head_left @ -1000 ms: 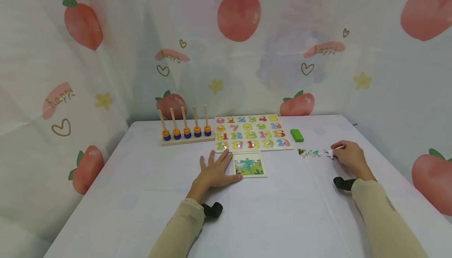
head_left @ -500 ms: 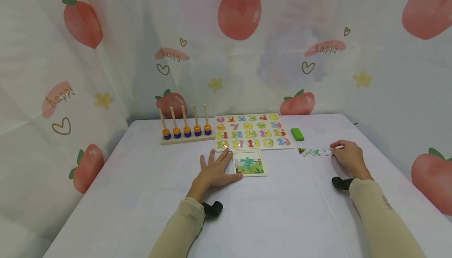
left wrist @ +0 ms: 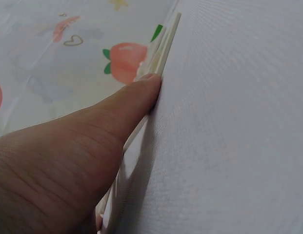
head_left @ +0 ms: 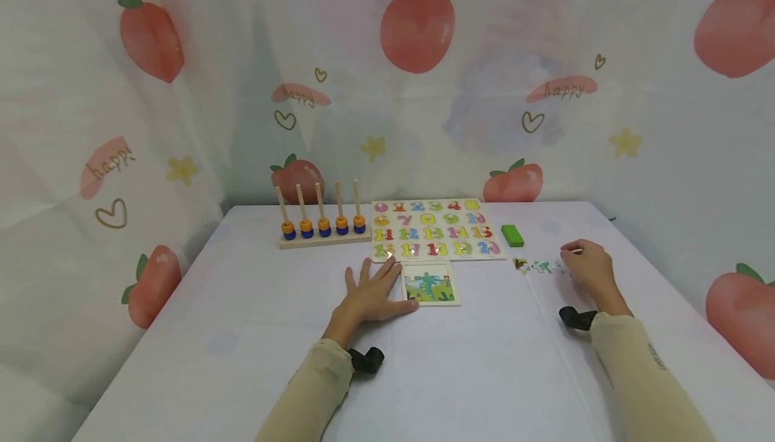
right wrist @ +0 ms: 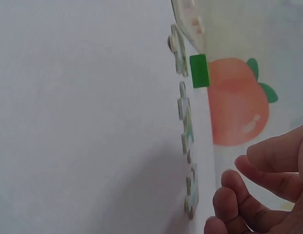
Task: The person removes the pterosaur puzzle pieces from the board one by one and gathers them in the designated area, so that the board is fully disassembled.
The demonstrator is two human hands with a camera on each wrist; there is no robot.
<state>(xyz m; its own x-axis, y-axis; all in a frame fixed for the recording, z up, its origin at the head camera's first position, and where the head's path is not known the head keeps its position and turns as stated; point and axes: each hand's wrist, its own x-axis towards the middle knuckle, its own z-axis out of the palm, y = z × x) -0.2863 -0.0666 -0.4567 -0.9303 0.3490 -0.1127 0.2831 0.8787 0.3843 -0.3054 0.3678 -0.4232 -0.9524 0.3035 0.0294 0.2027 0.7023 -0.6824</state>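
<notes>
In the head view my left hand [head_left: 371,299] lies spread on the table, its fingers and thumb around the left side of a small framed dinosaur picture puzzle [head_left: 431,287]. The left wrist view shows the thumb [left wrist: 136,100] touching the frame's edge [left wrist: 168,46]. My right hand [head_left: 590,270] is just above the rightmost of several loose jigsaw pieces [head_left: 541,267], partly covering it. Three pieces [right wrist: 191,192] lie in a row in the right wrist view, apart from the right hand [right wrist: 268,185]; its fingers are loosely bent with nothing seen between them.
A number board [head_left: 448,233] lies behind the framed puzzle. To its left stands a wooden peg rack [head_left: 327,240] with orange and blue rings. A green block [head_left: 512,235] is right of the board. A fruit-patterned cloth [head_left: 418,126] hangs behind the table.
My right hand has come up off the rightmost piece and shifted slightly left, leaving the piece on the table. My left hand has stayed at the framed puzzle. The head view has shifted slightly.
</notes>
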